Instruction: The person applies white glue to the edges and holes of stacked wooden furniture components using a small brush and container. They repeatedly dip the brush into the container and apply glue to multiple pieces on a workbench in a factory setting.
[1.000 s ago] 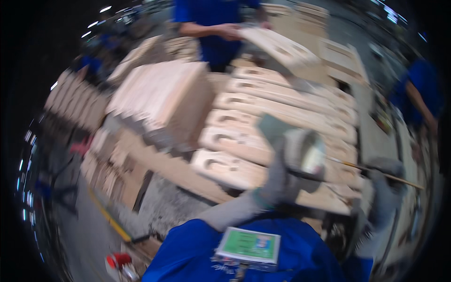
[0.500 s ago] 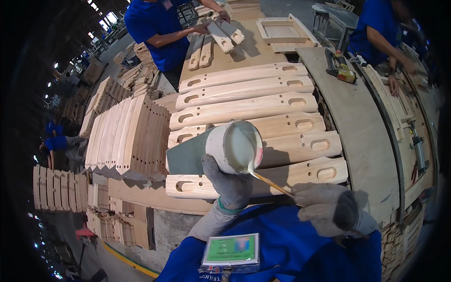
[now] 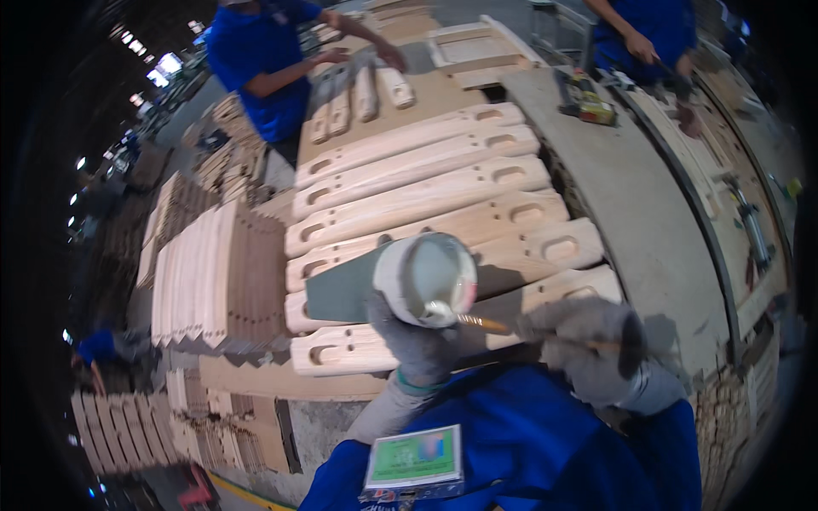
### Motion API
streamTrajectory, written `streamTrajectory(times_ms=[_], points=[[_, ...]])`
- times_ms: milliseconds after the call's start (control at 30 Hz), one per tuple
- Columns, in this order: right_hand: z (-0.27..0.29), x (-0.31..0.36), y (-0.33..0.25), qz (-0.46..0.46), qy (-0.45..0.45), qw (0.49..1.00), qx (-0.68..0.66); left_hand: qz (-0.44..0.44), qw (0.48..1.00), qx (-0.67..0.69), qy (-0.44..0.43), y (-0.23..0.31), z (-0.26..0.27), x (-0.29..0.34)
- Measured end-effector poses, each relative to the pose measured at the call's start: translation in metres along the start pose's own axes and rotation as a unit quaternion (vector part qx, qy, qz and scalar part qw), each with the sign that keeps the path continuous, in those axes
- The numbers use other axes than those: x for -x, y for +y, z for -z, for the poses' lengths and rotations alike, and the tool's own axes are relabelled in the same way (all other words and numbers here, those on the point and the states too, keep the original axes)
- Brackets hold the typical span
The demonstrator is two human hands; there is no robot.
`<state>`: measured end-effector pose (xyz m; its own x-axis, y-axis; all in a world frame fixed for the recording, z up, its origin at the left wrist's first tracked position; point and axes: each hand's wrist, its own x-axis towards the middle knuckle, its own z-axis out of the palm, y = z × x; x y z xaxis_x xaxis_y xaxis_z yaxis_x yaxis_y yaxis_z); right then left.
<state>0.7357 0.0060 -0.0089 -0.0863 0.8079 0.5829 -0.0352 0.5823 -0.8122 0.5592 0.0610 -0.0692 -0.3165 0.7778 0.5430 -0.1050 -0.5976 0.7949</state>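
My left hand (image 3: 417, 347), in a grey glove, is wrapped round a whitish cup (image 3: 391, 277) tilted to show the milky white liquid (image 3: 436, 271) inside. A flat grey-green piece (image 3: 342, 288) juts out to the left from behind the cup; whether my hand grips it too is hidden. My gloved right hand (image 3: 584, 341) closes on a thin wooden stick (image 3: 484, 324), whose white-coated tip lies inside the cup near its lower rim. Beneath both hands, several pale wooden slats (image 3: 417, 177) with oval slots and small round holes lie side by side.
A stack of wooden parts (image 3: 204, 277) stands at the left. Across the table, a person in blue (image 3: 260, 64) handles more slats. A yellow power drill (image 3: 588, 100) rests on the board (image 3: 635, 183) at right. Another person (image 3: 643, 38) works at the far right.
The stick's tip has moved from the cup's rim down into the cup. The view has shifted, and the person across the table has laid down the slats they held.
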Motion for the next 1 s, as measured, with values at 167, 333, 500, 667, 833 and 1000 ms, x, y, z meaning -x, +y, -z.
streamTrajectory(times_ms=[167,333,500,667,833,1000], points=[[0.042,-0.041,-0.018,-0.283,0.086,0.949,0.109,0.104,0.984,-0.074,-0.124,-0.001,-0.012,0.005],[0.053,-0.055,-0.033,-0.371,-0.106,0.85,0.359,0.106,0.969,-0.158,-0.155,-0.016,-0.011,0.015],[0.047,-0.036,-0.01,-0.354,-0.093,0.869,0.333,-0.056,0.907,-0.38,-0.173,-0.009,-0.007,0.013],[0.039,-0.033,-0.008,-0.295,-0.168,0.849,0.404,0.001,0.941,-0.307,-0.144,-0.029,0.006,0.024],[0.037,-0.028,-0.007,-0.229,-0.146,0.875,0.4,0.025,0.947,-0.275,-0.164,-0.027,0.002,0.018],[0.036,-0.03,-0.004,-0.271,-0.135,0.858,0.415,-0.069,0.925,-0.332,-0.172,-0.02,0.001,0.018]])
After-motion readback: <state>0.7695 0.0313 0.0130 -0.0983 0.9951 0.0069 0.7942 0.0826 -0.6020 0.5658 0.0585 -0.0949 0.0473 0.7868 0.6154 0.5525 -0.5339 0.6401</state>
